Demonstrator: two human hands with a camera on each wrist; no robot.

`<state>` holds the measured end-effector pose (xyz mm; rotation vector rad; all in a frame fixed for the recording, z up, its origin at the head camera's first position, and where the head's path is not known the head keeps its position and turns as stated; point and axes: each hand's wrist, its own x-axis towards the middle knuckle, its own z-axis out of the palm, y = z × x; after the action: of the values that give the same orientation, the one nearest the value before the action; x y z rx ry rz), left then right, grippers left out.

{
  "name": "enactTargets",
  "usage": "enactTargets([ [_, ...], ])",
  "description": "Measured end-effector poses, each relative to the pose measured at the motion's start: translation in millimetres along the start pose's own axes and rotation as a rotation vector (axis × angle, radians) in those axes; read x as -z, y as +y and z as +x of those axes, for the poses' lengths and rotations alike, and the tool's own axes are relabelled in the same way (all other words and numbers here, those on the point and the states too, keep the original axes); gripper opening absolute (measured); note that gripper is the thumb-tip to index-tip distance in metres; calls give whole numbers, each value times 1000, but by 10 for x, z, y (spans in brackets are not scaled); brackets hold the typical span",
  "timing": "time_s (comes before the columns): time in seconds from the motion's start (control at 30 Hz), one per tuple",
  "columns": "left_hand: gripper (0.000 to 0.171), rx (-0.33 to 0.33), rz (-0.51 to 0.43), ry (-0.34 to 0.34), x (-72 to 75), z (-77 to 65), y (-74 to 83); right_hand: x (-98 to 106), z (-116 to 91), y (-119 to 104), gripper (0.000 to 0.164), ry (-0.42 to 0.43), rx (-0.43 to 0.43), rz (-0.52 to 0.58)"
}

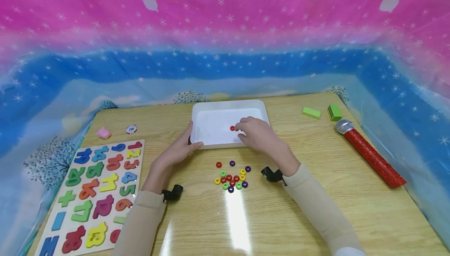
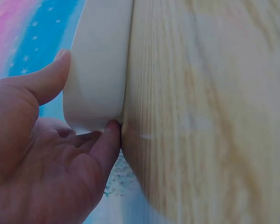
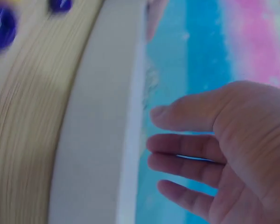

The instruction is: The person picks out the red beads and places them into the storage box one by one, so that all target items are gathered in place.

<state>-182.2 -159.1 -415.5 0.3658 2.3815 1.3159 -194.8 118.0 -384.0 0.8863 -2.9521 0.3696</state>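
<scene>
One red ring (image 1: 232,128) lies inside the white tray (image 1: 228,146) in the head view, just beside the fingertips of the right hand (image 1: 258,134); whether they touch it I cannot tell. That hand's thumb and fingers stand apart, with nothing visibly pinched. The left hand (image 1: 179,144) grips the tray's near left corner. On the near side of the tray, a loose cluster of red, yellow, green and purple rings (image 1: 229,177) lies on the desk (image 1: 274,224), so the work looks barely begun: one ring inside, all the others in sight outside. In the left wrist view, the thumb presses the tray's rim while fingers curl at its lower edge. In the right wrist view, relaxed, parted fingers hold nothing visible beyond the tray's blurred wall, and two purple rings lie outside it, seemingly left to do
</scene>
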Motion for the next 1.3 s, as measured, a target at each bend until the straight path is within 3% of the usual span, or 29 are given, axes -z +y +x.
enactTargets([
  [0.23, 86, 7, 0, -9, 26, -123, 212, 38, -123, -369, 17, -57, 118, 36],
  [0.43, 84, -27, -32, -15, 22, -133, 207, -179, -117, -582, 15, -124, 263, 9],
  [0.63, 85, -31, -37, -12, 30, -127, 184, -389, -105, -669, 8, -148, 316, -74],
  [0.83, 85, -35, -14, -11, 30, -120, 184, -479, -91, -690, 11, -121, 340, -126],
  [1.0, 85, -31, -36, -13, 31, -136, 205, -469, -70, -682, 10, -129, 338, -93],
  [1.17, 85, -35, -34, -11, 26, -145, 220, -317, -72, -646, 9, -136, 303, -17],
  [1.3, 85, -29, -36, -12, 25, -136, 221, -138, -69, -580, 11, -76, 272, 8],
])
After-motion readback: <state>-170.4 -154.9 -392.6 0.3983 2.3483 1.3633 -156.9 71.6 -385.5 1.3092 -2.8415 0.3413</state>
